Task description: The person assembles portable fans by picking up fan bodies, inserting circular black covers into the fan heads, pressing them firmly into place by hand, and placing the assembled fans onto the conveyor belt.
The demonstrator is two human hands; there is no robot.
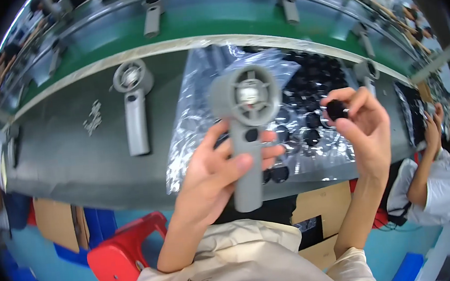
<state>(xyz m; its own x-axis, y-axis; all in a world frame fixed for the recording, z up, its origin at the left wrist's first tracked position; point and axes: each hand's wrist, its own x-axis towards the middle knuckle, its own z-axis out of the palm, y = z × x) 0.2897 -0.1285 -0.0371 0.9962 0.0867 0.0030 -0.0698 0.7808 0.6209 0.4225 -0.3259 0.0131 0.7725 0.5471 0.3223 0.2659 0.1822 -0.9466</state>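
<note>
My left hand (212,175) is wrapped round the grey handle of a handheld fan (247,179), held upright above the bench. Its round head shows a spoked grille with a pale hub, and a dark button sits below it. To the right, my right hand (367,127) pinches a small round black cap (336,110) between thumb and fingers, apart from the fan. Beneath both hands lies a clear plastic bag (189,138) with many similar black caps (316,72) spread on it. Another grey fan (136,122) lies on the bench at the left.
Behind the bench (69,155) runs a green conveyor (214,25) carrying several grey fans. Small pale pieces (93,118) lie on the left. A red stool (120,259) and cardboard boxes (323,207) stand below the near edge. A co-worker in white (446,184) sits at the right.
</note>
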